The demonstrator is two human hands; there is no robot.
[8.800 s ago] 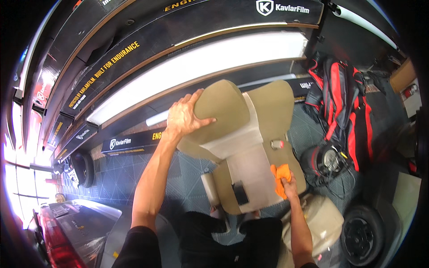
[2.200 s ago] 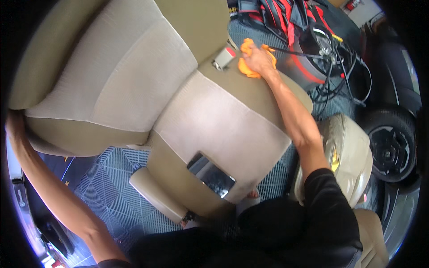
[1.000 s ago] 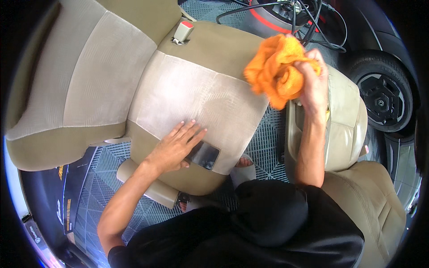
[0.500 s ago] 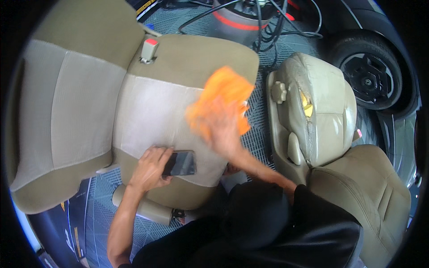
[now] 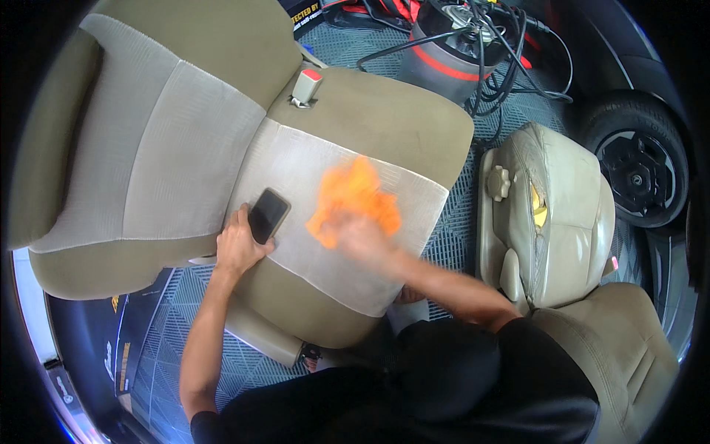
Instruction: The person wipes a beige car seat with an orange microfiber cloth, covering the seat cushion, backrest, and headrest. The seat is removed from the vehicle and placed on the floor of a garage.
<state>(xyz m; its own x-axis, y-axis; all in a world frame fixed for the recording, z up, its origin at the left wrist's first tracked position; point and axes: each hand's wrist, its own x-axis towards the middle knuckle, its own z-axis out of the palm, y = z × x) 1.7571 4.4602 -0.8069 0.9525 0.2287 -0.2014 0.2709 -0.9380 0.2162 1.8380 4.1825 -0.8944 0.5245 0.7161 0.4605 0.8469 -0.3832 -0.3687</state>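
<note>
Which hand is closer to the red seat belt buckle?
The left hand, I think, though it's close. It grips the phone on the seat below the buckle. The right hand presses the orange cloth a bit farther off.

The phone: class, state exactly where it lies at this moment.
In the head view, the black phone lies on the seat cushion near its left edge, under the left hand fingers, left of the orange cloth.

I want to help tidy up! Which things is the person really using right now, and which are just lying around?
Being used:
- orange cloth, under the right hand
- tan car seat, being wiped
- dark phone, held by the left hand

Just lying around:
- vacuum canister with cables
- second seat
- car tyre
</note>
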